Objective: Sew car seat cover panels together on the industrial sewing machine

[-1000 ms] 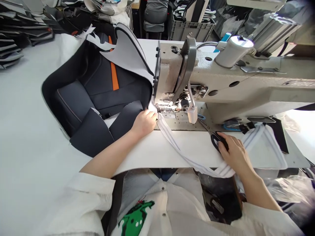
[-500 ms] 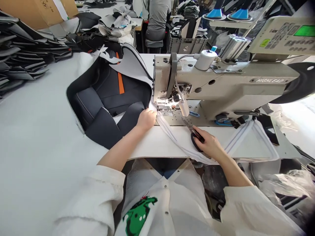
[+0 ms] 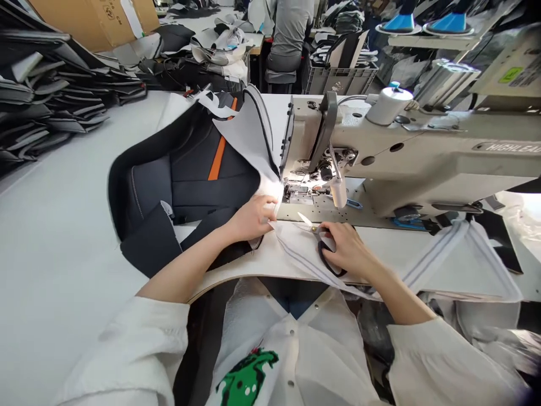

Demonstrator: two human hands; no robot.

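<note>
Just in front of the sewing machine (image 3: 321, 197), my left hand (image 3: 256, 217) is closed on the edge of a dark fabric cover (image 3: 194, 192) where a white tape (image 3: 296, 256) meets it. The cover is padded, with a grey flap (image 3: 243, 132) and an orange strip (image 3: 218, 155). My right hand (image 3: 349, 248) grips black-handled scissors (image 3: 325, 256) by the loops. Their blades are spread apart and point left, close to the tape and my left fingers. From there the tape runs right beneath my right forearm.
Stacked dark fabric pieces (image 3: 54, 107) and a cardboard box (image 3: 97, 22) are at the left. A small blue tool (image 3: 354, 203) lies on the machine bed. Behind the table, a person (image 3: 289, 39) sits near a grey crate (image 3: 340, 79).
My left hand has drawn the cover's edge toward me, away from the machine's needle area. The scissors have moved left toward the tape and their blades have spread. The view has shifted left.
</note>
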